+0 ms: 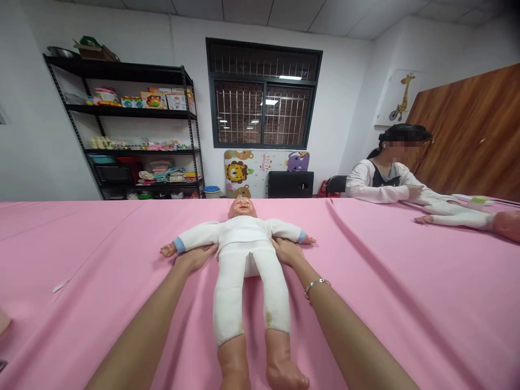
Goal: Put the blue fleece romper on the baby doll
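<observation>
Prob. childcare training rm, w/ baby doll (246, 235), toy shelves (130, 71), cartoon panel (258, 170)

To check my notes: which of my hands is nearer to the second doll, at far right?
Right. Your right hand touches the near doll on the side toward the second doll; your left hand is farther, on the opposite side.

1. Doll (248, 244): lay face up on the pink cloth (117, 244), head at the far end, feet near.
2. Arms: spread to left and right, with blue cuffs (179, 245) at the wrists.
3. Torso and legs: covered in white, legs straight, slightly parted, feet bare.
4. Stain (268, 317): brownish, marked the right-hand leg's lower part.
</observation>
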Demonstrator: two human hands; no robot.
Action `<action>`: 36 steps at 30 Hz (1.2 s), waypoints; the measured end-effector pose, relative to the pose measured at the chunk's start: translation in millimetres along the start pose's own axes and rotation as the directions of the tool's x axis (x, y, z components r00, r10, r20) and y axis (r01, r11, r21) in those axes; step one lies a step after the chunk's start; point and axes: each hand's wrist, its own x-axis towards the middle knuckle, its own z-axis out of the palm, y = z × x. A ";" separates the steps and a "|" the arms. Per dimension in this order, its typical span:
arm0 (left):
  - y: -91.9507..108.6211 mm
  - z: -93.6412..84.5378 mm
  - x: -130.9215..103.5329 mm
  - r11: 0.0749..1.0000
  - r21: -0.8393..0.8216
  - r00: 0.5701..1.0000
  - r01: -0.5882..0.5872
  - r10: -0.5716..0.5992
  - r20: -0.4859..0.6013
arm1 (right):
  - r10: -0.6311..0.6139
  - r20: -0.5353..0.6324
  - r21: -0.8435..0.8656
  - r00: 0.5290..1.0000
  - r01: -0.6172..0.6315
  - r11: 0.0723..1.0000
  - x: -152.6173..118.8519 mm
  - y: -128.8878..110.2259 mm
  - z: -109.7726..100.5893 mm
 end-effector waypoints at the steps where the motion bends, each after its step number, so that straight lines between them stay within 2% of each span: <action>1: -10.2 -2.9 -6.0 1.000 0.018 1.000 0.009 -0.009 0.004 | -0.012 -0.013 -0.068 1.000 0.011 0.998 -6.1 5.1 -2.1; 4: -41.3 -10.3 -25.5 0.987 0.138 0.997 0.083 -0.083 -0.005 | -0.030 -0.014 -0.251 0.999 0.026 0.968 -26.7 20.7 -9.0; 6: -56.8 -13.5 -41.2 0.970 0.196 0.989 0.146 -0.149 0.000 | 0.011 0.018 -0.298 1.000 -0.005 0.954 -43.2 29.5 -13.5; 8: -64.5 -15.3 -60.1 0.965 0.214 0.988 0.154 -0.155 -0.011 | 0.042 0.043 -0.324 0.998 -0.026 0.946 -63.6 35.0 -17.5; 10: -63.6 -16.1 -82.5 0.966 0.214 0.989 0.147 -0.146 -0.017 | 0.029 0.065 -0.313 0.997 -0.008 0.950 -89.3 35.7 -21.2; 12: -53.9 -16.3 -107.4 0.973 0.191 0.991 0.131 -0.134 0.002 | -0.015 0.093 -0.230 0.996 0.036 0.973 -119.4 30.2 -24.4; 13: -45.8 -16.3 -120.1 0.982 0.159 0.994 0.104 -0.109 0.024 | -0.042 0.112 -0.126 0.993 0.057 0.990 -134.8 24.9 -25.6; 15: -23.4 -16.0 -144.5 0.999 0.020 0.996 -0.027 0.025 0.081 | -0.107 0.136 0.171 0.985 0.083 0.982 -162.6 9.2 -26.1; 16: -9.6 -15.5 -155.7 0.991 -0.095 0.990 -0.091 0.101 0.101 | -0.146 0.134 0.332 0.980 0.094 0.938 -173.4 -0.6 -24.8; 18: 20.5 -13.8 -174.2 0.938 -0.303 0.975 -0.168 0.202 0.086 | -0.211 0.099 0.476 0.973 0.140 0.868 -185.4 -22.1 -18.5; 20: 48.4 -11.7 -186.2 0.869 -0.382 0.934 -0.315 0.355 0.037 | -0.232 0.069 0.508 0.970 0.166 0.845 -184.2 -42.2 -7.5; 22: 67.8 -10.1 -189.8 0.840 -0.415 0.892 -0.350 0.434 0.126 | -0.228 0.060 0.487 0.972 0.171 0.857 -172.5 -56.8 5.5; 24: 75.9 -8.8 -184.0 0.853 -0.414 0.885 -0.317 0.423 0.195 | -0.226 0.088 0.457 0.970 0.162 0.875 -155.6 -64.7 17.1; 25: 76.0 -7.9 -177.7 0.863 -0.407 0.894 -0.300 0.403 0.197 | -0.227 0.112 0.447 0.967 0.155 0.881 -146.6 -66.6 21.6; 28: 66.2 -1.5 -150.0 0.871 -0.387 0.921 -0.302 0.371 0.115 | -0.242 0.156 0.438 0.958 0.152 0.886 -121.0 -68.6 29.9; 32: 50.9 12.0 -118.2 0.875 -0.354 0.934 -0.331 0.357 0.010 | -0.254 0.120 0.436 0.960 0.179 0.882 -98.7 -70.1 35.9; 36: 48.1 15.9 -121.6 0.882 -0.328 0.936 -0.339 0.352 -0.021 | -0.244 0.085 0.488 0.966 0.173 0.855 -104.5 -68.3 35.9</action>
